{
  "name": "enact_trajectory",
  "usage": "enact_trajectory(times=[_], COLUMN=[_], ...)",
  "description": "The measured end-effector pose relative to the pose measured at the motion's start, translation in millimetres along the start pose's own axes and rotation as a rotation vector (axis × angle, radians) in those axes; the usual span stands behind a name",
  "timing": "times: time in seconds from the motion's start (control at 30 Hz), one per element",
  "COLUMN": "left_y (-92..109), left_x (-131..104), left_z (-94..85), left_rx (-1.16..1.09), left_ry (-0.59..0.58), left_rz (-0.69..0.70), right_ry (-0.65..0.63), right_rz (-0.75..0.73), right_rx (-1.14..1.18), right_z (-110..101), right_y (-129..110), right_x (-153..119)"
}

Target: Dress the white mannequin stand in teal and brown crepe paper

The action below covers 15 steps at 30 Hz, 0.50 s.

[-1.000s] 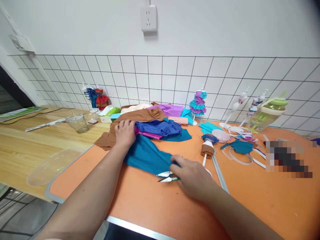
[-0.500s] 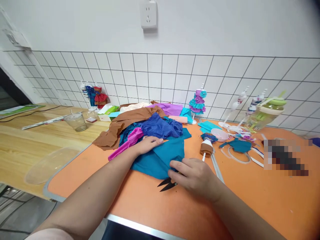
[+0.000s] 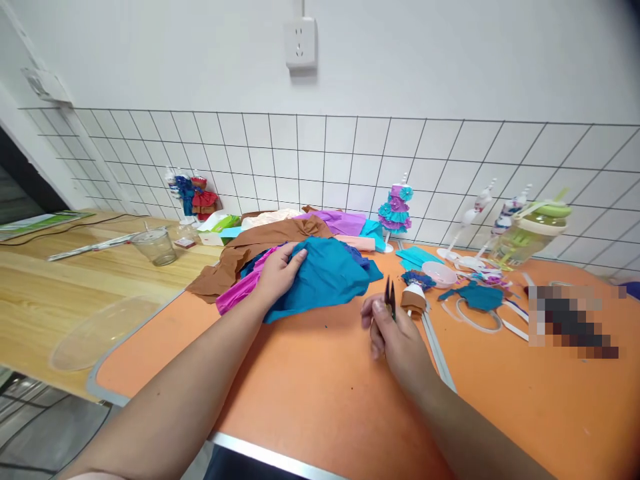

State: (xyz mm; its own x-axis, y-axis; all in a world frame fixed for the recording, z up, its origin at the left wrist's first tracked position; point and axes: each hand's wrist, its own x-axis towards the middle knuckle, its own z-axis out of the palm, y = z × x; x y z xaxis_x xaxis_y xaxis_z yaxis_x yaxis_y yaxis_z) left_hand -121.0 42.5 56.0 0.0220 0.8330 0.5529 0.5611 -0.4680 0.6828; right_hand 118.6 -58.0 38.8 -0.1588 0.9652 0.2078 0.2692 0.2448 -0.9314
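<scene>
Teal crinkled paper-like sheet (image 3: 325, 273) lies spread over the pile, its near edge draping toward the person. Left hand (image 3: 280, 270) is at its left side, thumb lapping over the edge and fingers drawn in, apparently pinching it. Right hand (image 3: 397, 337) is apart from the sheet, fingers curled around small dark-bladed snips (image 3: 390, 297), points upward and slightly parted.

Handling judgement: a light pinch should suffice, since so thin a material would crease or tear under a hard pull. Blades are best kept upright and clear of the sheet while it is being shifted; the left hand should smooth from the middle outward.

Beneath and beside the sheet: a bunched magenta strip (image 3: 245, 287), a crumpled royal-blue piece (image 3: 359, 255) and a broad creased brown sheet (image 3: 283, 235). Near the right hand is a white cone-shaped form with a brown band (image 3: 414, 299).

Supporting surface: a smooth orange tabletop (image 3: 300, 393), marked by a few dark specks, adjoining a pale wood-grain table (image 3: 70, 280) on the left, which carries a clear tumbler (image 3: 157, 248). Behind, a white tiled wall (image 3: 280, 160) bears a white power socket (image 3: 301, 45) above the tiling.
</scene>
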Motion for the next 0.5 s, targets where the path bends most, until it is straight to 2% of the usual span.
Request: enact_trajectory(times=[0.1, 0.17, 0.4, 0.5], left_y=[-4.5, -5.8, -2.0, -4.1], left_x=[2.5, 2.7, -2.4, -2.9], left_z=[-7.2, -9.3, 0.5, 2.8], left_rx=[-0.037, -0.014, 0.132, 0.14], left_ry=[0.106, 0.124, 0.109, 0.118], left_rz=[-0.032, -0.042, 0.044, 0.065], right_ry=[-0.243, -0.308, -0.391, -0.498], right_rz=[0.334, 0.433, 0.329, 0.331], right_rx=[0.198, 0.224, 0.32, 0.374], right_z=[9.0, 13.4, 18.3, 18.7], right_y=[-5.1, -5.3, -5.6, -6.3], right_x=[-1.3, -1.9, -11.4, -13.2])
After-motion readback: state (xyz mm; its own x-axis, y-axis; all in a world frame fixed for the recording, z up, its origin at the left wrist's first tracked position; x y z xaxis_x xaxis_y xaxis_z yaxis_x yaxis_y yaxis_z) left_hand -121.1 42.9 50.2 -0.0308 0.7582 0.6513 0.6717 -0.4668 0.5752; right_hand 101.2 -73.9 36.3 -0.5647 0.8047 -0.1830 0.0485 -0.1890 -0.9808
